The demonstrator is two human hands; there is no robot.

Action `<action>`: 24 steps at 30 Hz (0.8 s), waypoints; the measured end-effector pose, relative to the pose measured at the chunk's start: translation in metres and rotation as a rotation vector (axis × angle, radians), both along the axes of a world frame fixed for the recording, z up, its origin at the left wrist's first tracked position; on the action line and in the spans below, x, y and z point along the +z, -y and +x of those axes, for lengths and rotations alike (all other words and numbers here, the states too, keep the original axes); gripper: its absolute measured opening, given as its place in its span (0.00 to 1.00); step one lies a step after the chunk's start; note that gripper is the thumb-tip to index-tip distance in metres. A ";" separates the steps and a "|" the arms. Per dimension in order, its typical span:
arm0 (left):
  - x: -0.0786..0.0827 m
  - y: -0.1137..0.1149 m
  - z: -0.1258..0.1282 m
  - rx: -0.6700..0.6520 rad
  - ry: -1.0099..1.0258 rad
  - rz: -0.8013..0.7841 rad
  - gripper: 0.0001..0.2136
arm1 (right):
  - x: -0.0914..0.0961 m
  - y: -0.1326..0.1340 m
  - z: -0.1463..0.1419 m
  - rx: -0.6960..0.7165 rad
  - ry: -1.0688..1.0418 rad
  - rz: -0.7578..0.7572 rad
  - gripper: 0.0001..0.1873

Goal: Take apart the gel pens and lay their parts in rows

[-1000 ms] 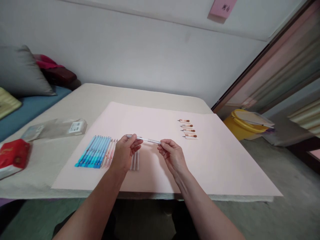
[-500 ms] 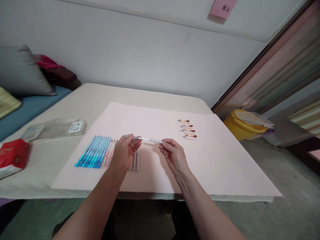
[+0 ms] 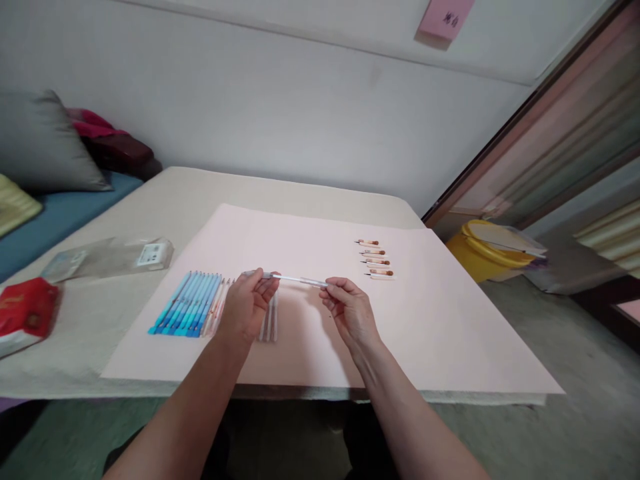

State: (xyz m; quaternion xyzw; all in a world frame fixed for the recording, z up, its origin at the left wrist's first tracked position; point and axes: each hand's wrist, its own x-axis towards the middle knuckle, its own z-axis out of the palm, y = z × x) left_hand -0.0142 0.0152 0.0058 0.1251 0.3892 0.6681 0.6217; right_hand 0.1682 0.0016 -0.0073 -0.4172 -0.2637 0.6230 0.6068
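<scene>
Above the pink sheet [image 3: 450, 333], a slim white-and-clear pen part [image 3: 290, 279] stretches nearly level between both hands. My left hand [image 3: 247, 303] pinches its left end, where a clear section shows at the fingertips. At the other end, beside a clear tube-like section [image 3: 313, 283], my right hand [image 3: 349, 307] is closed in a pinch. Whether these are separate pieces, I cannot tell. Below my left hand lie several clear barrels [image 3: 270, 323], partly hidden by it. Left of that hand is a row of blue pens [image 3: 187, 303] beside pale pink pens [image 3: 214, 310].
Short brown-and-cream pen pieces with dark tips [image 3: 379, 263] lie in a column at the right back. Left of the sheet are a clear plastic bag [image 3: 115, 257] and a red packet [image 3: 27, 307]. A yellow bucket [image 3: 470, 250] stands beyond the table's right side.
My left hand has shifted slightly left, and a little more of the thin white middle shows between the hands. Both hands keep their pinch.
</scene>
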 end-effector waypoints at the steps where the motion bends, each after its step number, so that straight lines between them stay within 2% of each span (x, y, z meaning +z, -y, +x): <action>1: -0.001 -0.001 0.000 0.006 0.007 -0.004 0.05 | 0.000 0.000 0.000 -0.001 0.000 -0.003 0.08; 10: -0.002 -0.006 -0.008 0.062 0.030 -0.027 0.04 | 0.002 -0.002 0.006 -0.028 0.000 -0.001 0.07; 24: -0.007 -0.011 -0.013 0.078 0.101 -0.077 0.04 | 0.001 -0.006 0.014 -0.070 -0.030 0.005 0.07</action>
